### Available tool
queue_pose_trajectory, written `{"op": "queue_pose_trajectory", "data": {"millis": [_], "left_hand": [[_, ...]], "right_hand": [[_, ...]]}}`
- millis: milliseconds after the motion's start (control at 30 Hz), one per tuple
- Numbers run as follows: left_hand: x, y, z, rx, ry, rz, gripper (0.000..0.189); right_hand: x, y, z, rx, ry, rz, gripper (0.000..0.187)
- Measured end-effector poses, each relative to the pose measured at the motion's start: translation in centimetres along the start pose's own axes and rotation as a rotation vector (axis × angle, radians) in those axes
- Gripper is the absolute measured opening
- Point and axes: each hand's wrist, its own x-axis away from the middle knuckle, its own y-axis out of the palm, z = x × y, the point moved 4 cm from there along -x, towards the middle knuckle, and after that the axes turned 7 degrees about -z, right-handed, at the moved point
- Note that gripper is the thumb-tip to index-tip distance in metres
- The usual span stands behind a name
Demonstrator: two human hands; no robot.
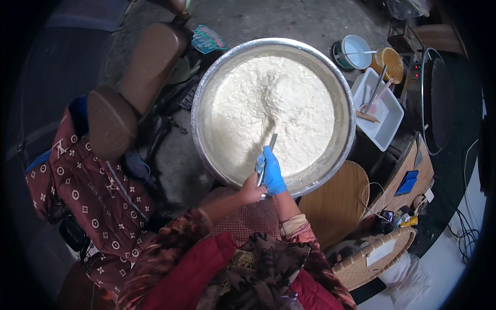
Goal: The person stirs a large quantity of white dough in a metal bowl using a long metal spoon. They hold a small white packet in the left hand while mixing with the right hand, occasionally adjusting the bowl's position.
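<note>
A large round metal basin [196, 116] stands before me, holding a thick, pale, lumpy batter or dough [240, 100]. My right hand [274, 172], in a blue glove smeared with pale paste, grips a metal-handled stirring tool [273, 143] over the near part of the basin. Bare and closer to my body, my left hand [252, 190] is closed around the lower end of the same handle. The tool slants away from me toward a raised mound of batter [285, 93]. Its far end is hidden, so its shape cannot be told.
Right of the basin are a white tray [381, 135] with utensils, a white bucket [356, 50] and a yellow tub [391, 64]. A round wooden board [333, 201] and a woven basket [376, 252] lie nearer. At left stands a scooter seat [151, 66] with a patterned quilted cover [89, 182].
</note>
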Motion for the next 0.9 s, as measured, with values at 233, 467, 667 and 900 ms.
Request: {"op": "queue_pose_trajectory", "data": {"millis": [233,467,667,900], "left_hand": [[9.7,1.6,-2.6,0.082,0.128,-0.325,0.021],[8.1,-1.2,-0.3,0.023,0.196,-0.114,0.008],[0.3,-0.1,1.8,0.198,0.153,0.204,0.011],[4.3,2.6,-1.1,0.359,-0.025,-0.314,0.013]], "right_hand": [[9.7,-0.5,7.0,-0.060,0.117,0.181,0.041],[2.7,2.1,7.1,0.042,0.397,-0.089,0.033],[-2.1,2.3,0.4,0.037,0.141,-0.203,0.034],[6.7,-0.5,0.4,0.057,0.025,0.104,0.031]]}}
